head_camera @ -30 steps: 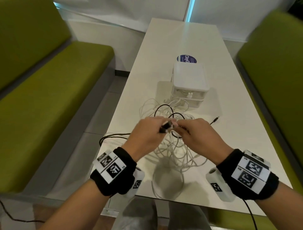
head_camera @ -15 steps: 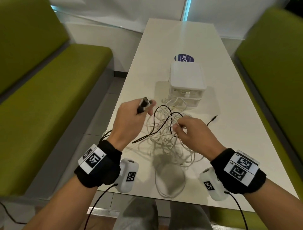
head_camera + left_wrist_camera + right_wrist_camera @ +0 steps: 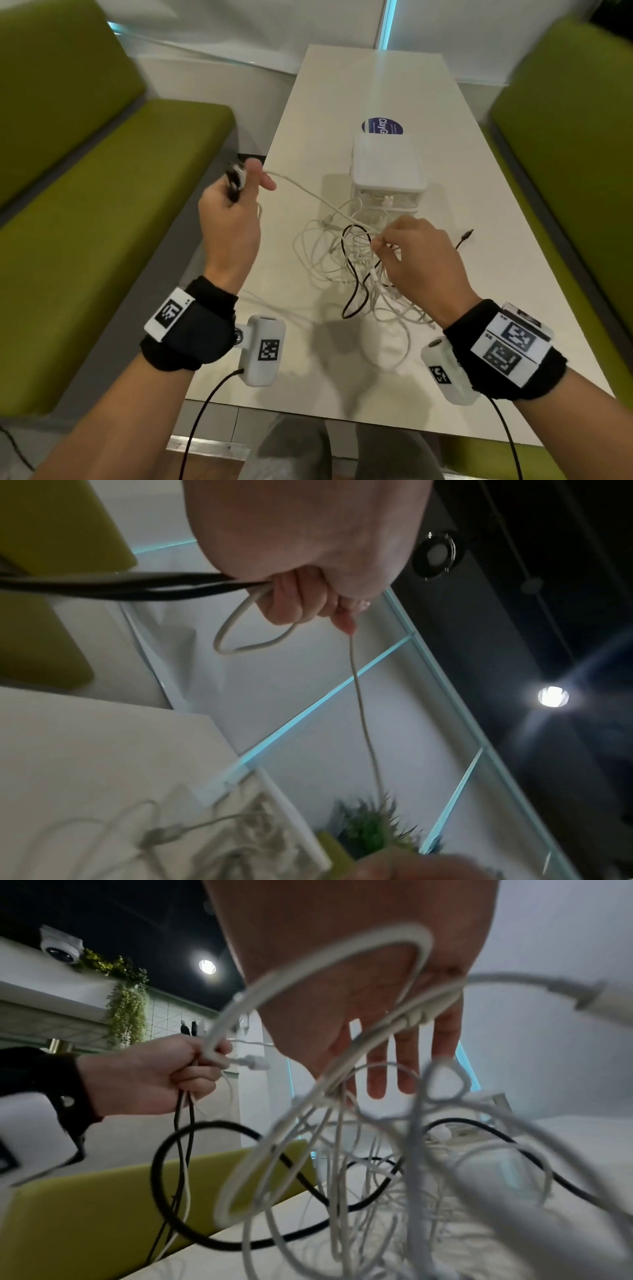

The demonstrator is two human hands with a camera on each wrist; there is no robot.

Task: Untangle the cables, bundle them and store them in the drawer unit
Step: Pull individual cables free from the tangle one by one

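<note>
A tangle of white cables with one black cable woven through lies on the white table, in front of the white drawer unit. My left hand is raised over the table's left edge and grips plug ends of black and white cables in a fist. One white cable runs taut from it down to the tangle. My right hand sits on the tangle and pinches a white strand, with its other fingers straight and loops draped across the palm.
A black jack plug lies on the table right of my right hand. A round blue sticker sits behind the drawer unit. Green benches flank the table on both sides. White cable loops trail toward the table's near edge.
My left hand has risen and swung left away from the tangle, drawing the gripped cable ends out and pulling a white cable taut. My right hand has stayed on the tangle.
</note>
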